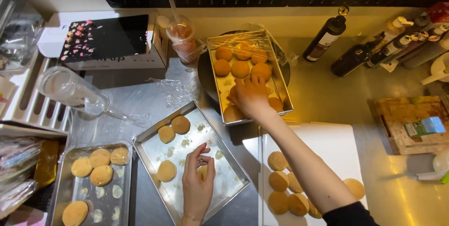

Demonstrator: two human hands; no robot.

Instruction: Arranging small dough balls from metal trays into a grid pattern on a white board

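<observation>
My left hand [198, 179] rests in the middle metal tray [224, 184], fingers curled around a round dough piece [202, 172] that is mostly hidden under the palm. Three more dough rounds [180, 124] lie in that tray. My right hand [251, 96] reaches forward into a deeper metal pan [283, 96] of golden dough rounds [240, 69], fingers down on one of them. Clear wrap is peeled back over the pan's far edge. A white board [334, 144] under my right arm carries several dough rounds [279, 180].
A third tray [122, 193] with several dough rounds sits at the front left. A clear jar [70, 89] lies tipped over beside a dark box [106, 37]. A plastic cup [183, 39] stands behind the pan. Dark bottles [325, 36] and a wooden board [397, 118] occupy the right.
</observation>
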